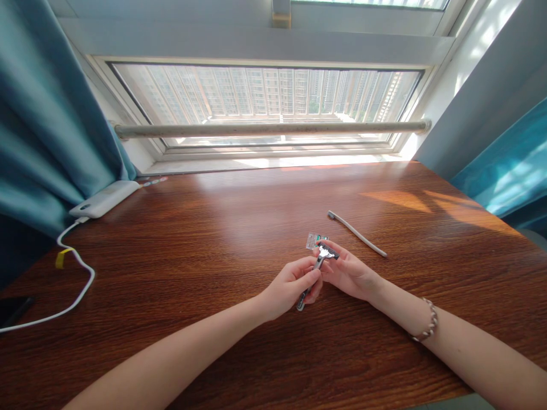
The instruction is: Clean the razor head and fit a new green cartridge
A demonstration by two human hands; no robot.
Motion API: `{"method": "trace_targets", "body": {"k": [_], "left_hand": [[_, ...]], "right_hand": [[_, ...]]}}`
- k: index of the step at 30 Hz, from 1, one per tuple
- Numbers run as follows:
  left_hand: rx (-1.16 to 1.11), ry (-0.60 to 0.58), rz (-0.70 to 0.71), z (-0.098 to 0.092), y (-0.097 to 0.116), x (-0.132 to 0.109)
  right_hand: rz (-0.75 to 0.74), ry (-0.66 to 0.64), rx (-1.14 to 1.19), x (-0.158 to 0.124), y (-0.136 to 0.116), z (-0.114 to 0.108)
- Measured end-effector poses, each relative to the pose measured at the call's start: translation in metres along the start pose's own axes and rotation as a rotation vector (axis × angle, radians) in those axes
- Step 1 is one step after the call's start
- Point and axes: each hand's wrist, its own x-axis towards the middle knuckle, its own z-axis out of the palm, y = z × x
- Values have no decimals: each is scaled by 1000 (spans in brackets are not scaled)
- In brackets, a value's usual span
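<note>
A silver and black razor (318, 263) is held tilted above the table, its head pointing away from me. My left hand (294, 285) is closed around the handle, thumb on top, and the handle's end sticks out below the fingers. At the razor's head, my right hand (348, 270) has its fingers curled behind and beside it, in contact as far as I can see. A small clear plastic case (312, 241) with some green on it lies just beyond the fingers, partly hidden by them. To the right lies a white toothbrush (358, 234) with dark bristles.
The brown wooden table (213, 228) reaches to the window sill. A white power bank (105, 199) with a white cable (90, 267) lies at the left, near a blue curtain (55, 114). A dark flat object (15, 310) sits at the left edge. A rail (273, 130) crosses the window.
</note>
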Motion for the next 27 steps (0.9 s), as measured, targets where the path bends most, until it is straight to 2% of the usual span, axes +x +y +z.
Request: {"method": "trace_targets", "body": {"k": [8,14,20,27], "left_hand": [[-129,-23,-94,3,5,-1],[-200,22,-210,8,11,-2],[-143,1,-221,8,10,-2],[-189,-22,-192,4,7,-3]], "right_hand": [[-10,-5,20,1,0,1],[-11,34,-24,2,2,1],[-6,-8,-49,2,3,0],[-19,-1,-40,2,1,-1]]}}
